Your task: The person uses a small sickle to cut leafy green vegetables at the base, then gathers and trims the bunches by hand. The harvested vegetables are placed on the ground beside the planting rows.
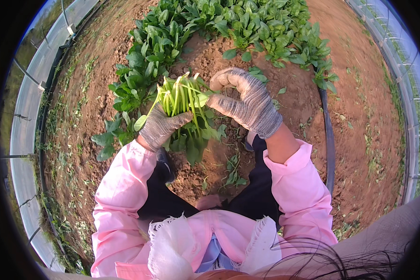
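My left hand (162, 126), in a grey knit work glove, is closed around a bunch of leafy greens (182, 96) that look like spinach. The cut stem ends point up and away from me, and the leaves hang below the fist. At the right side of the bunch is my right hand (246, 99), gloved alike, its thumb and forefinger curled towards each other at a thin stem and a small leaf. Whether these fingertips grip the stem is hard to tell.
Rows of growing leafy greens (266, 24) stand ahead and to the left. Loose leaves (233, 171) lie on the brown soil (294, 101) between my feet. A black flat hose (327, 140) runs along the right. Clear plastic greenhouse sheeting (24, 129) borders the far left.
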{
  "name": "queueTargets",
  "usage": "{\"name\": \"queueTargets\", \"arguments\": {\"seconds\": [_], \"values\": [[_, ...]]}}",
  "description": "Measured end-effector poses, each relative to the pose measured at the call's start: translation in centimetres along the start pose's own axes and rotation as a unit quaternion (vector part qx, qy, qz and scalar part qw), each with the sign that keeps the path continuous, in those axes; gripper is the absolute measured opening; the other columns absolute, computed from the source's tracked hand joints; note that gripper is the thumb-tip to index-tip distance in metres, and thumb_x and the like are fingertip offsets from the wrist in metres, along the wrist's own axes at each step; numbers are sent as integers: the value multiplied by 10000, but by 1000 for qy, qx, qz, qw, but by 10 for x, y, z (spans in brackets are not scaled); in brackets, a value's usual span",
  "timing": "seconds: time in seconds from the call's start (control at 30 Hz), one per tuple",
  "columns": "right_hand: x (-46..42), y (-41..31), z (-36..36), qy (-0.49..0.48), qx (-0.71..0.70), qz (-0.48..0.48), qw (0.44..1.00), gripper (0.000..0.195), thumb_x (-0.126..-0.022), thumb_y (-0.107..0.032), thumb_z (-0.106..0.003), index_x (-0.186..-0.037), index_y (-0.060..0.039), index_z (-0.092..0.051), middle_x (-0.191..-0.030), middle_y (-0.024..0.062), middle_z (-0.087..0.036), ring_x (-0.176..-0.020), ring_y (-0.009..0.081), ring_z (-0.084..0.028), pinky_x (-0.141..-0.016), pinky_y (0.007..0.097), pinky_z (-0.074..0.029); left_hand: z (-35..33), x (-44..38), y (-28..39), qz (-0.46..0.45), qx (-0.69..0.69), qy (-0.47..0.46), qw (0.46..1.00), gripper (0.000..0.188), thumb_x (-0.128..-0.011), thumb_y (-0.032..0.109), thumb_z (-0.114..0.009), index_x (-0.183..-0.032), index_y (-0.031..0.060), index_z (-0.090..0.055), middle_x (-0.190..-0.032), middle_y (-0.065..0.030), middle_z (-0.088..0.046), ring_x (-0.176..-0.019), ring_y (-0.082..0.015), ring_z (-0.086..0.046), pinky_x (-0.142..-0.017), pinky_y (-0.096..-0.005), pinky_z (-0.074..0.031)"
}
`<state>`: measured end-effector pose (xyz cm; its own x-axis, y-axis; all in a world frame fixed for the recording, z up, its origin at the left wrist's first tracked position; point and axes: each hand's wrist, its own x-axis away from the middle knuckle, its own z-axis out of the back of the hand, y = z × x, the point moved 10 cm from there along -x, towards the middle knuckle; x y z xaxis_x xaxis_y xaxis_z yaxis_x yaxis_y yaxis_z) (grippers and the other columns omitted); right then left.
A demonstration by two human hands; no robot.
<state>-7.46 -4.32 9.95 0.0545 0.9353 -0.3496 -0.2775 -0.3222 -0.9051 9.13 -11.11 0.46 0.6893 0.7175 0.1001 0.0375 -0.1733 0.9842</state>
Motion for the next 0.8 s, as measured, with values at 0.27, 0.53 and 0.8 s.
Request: {"name": "queueTargets", "arguments": {"seconds": [0.27, 0.53, 0.8], "values": [[-3, 4, -21, 23, 186, 43, 981, 259, -788, -243, -773, -925, -38, -694, -873, 146, -658, -879, 362, -617, -828, 452, -485, 8, -4, -11, -19, -110, 15, 994, 536, -840, 76, -799, -1324, 46, -571, -1193, -19, -666, -1049, -115, -610, -936, -298, -502], [6, 43, -38, -76, -19, -130, 988, 223, -878, -206, -727, -898, 10, -676, -797, 122, -660, -749, 205, -630, -715, 347, -509, 20, -7, -19, -34, -299, 40, 953, 502, -840, 53, -788, -1297, 37, -578, -1194, -19, -663, -1028, -120, -613, -915, -305, -511], [27, 13, -52, -297, -246, -143, 911, 281, -912, -282, -717, -907, -5, -676, -857, 1, -653, -778, 94, -570, -719, 269, -480, 31, -5, -7, -9, -56, 53, 997, 519, -841, 78, -794, -1310, 45, -574, -1189, -38, -663, -1029, -134, -637, -912, -302, -522]]}}
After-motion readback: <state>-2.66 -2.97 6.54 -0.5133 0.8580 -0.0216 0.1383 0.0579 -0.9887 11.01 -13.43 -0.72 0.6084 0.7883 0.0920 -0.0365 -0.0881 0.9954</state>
